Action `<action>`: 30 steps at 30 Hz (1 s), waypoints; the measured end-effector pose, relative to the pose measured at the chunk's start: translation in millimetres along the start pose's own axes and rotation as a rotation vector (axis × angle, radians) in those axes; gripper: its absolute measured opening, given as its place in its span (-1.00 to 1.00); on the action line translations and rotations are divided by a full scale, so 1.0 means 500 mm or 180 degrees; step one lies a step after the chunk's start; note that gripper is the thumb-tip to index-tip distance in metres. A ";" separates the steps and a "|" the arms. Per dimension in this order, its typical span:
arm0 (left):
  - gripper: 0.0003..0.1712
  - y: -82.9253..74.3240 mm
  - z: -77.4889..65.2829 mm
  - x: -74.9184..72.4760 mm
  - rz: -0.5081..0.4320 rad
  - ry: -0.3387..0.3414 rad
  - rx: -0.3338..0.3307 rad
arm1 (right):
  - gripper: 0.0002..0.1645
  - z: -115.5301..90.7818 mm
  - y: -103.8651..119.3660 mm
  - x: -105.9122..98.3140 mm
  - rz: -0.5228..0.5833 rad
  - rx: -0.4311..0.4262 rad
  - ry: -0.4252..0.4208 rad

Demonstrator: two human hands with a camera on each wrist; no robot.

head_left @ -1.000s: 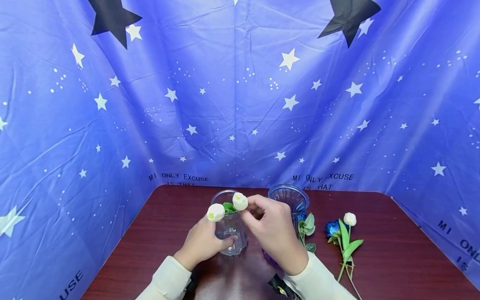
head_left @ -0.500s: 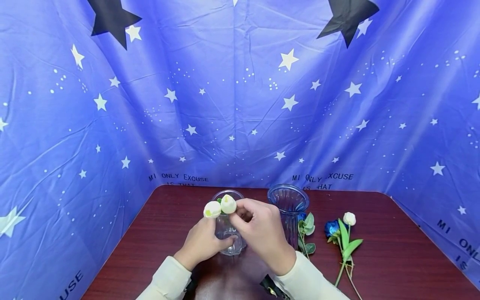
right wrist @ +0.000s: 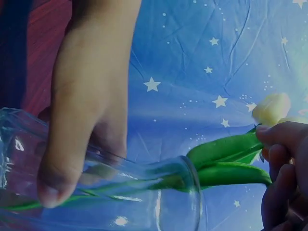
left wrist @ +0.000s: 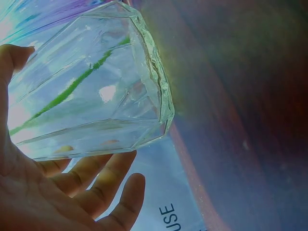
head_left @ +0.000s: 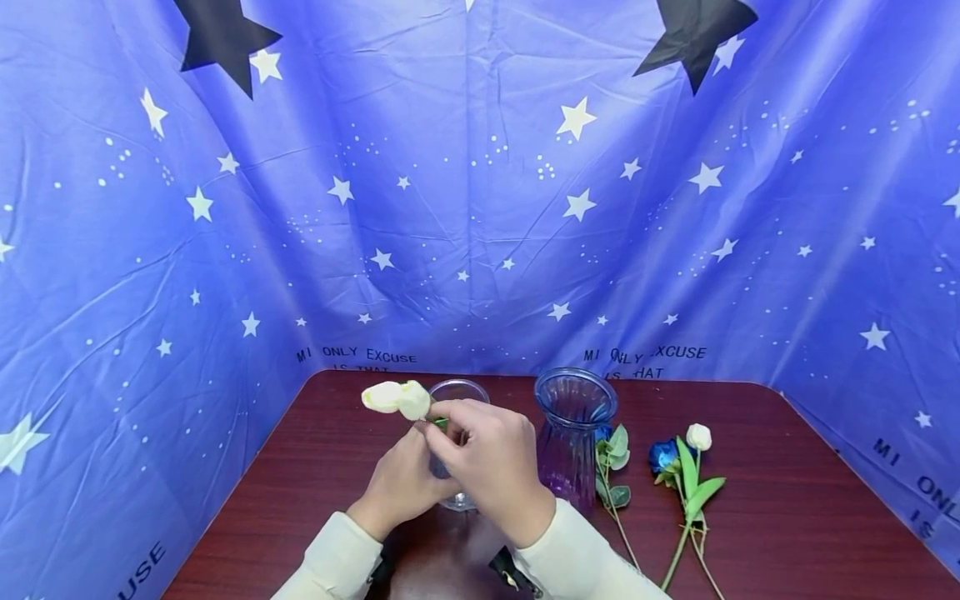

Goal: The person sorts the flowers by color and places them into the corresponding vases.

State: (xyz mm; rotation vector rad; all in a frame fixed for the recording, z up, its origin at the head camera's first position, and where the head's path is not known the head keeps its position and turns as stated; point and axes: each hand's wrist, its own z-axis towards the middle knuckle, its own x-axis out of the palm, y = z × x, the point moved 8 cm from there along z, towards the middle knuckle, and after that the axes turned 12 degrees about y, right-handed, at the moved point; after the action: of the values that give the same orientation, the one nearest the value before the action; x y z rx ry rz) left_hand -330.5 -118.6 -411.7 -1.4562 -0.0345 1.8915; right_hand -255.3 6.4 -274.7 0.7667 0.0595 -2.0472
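My left hand (head_left: pixel 397 483) grips a clear glass vase (left wrist: pixel 110 91), thumb on one side and fingers on the other. A green stem (left wrist: pixel 67 91) runs down inside the glass. My right hand (head_left: pixel 495 467) pinches a white tulip (head_left: pixel 414 400) just under its bloom, above the vase mouth. Beside that bloom, on its left and touching it in the head view, is another white tulip (head_left: pixel 381 397). Green leaves (right wrist: pixel 226 149) stick out past the vase rim in the right wrist view. The lower stems are partly hidden by my hands.
A blue-purple glass vase (head_left: pixel 573 400) stands right of my right hand. Beside it lies a leafy stem (head_left: pixel 618 450) with a blue bloom. Farther right lie a blue rose (head_left: pixel 663 457) and a white tulip (head_left: pixel 699 437) on the dark red table (head_left: pixel 795 517). Starry blue cloth surrounds the table.
My right hand has moved left with the pinched tulip, across the vase mouth. The two white blooms now touch and have shifted left and slightly up. My left hand stays on the vase.
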 end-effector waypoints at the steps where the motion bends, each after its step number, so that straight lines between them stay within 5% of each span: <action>1: -0.23 -0.001 0.000 0.001 0.0026 0.0002 -0.0004 | -0.84 -0.001 0.003 0.002 -0.0036 -0.0024 0.0010; 7: -0.37 -0.003 0.004 0.000 0.0234 -0.0031 -0.0043 | -0.79 -0.007 0.010 0.015 -0.0295 -0.0011 0.0200; 16: -0.43 0.009 0.000 0.002 0.0185 0.0030 -0.0269 | -0.46 -0.018 0.013 0.032 -0.0301 0.0147 0.0953; 30: -0.27 0.014 0.003 0.003 0.0042 0.0019 -0.0283 | -0.42 -0.046 0.017 -0.020 0.0053 -0.0069 0.0811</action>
State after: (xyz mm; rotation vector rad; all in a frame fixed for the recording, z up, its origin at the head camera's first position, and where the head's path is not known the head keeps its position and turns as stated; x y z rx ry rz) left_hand -335.5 -122.3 -415.4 -1.5248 -0.1076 1.9177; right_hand -233.4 16.4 -285.5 1.0073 0.2182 -1.9199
